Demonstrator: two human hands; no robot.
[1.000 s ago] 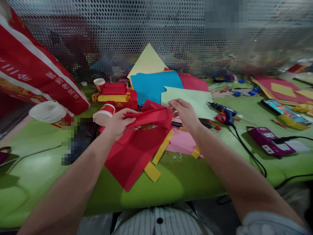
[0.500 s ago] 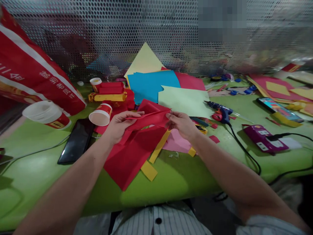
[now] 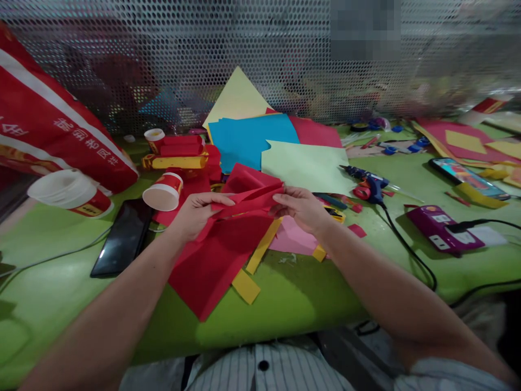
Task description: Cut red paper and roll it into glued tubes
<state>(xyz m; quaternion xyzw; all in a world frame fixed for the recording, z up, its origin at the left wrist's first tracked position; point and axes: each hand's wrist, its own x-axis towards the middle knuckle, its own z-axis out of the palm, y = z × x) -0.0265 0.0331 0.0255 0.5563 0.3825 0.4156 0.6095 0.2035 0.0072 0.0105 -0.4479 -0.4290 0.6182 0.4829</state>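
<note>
Between my hands is a folded piece of red paper point(image 3: 254, 200), held a little above the table. My left hand point(image 3: 198, 213) pinches its left end, thumb and fingers closed on it. At the right end my right hand point(image 3: 300, 207) grips the same paper between thumb and fingers. A larger red sheet point(image 3: 220, 266) lies below, partly covered by the held piece. Yellow paper strips point(image 3: 262, 247) stick out beside it, and a pink sheet point(image 3: 293, 237) lies under my right hand's side.
Left are a black phone point(image 3: 124, 236), a tipped paper cup point(image 3: 163, 193), stacked cups point(image 3: 69, 191) and a large red bag point(image 3: 57, 119). Blue point(image 3: 252, 141) and pale green sheets point(image 3: 305, 165) lie behind. Right are a glue gun point(image 3: 368, 184) with its cord and a purple power socket point(image 3: 442, 231).
The held red paper has been brought flatter and lower between my hands, and the gap beneath it has narrowed. Both hands keep their hold. The view has shifted slightly.
</note>
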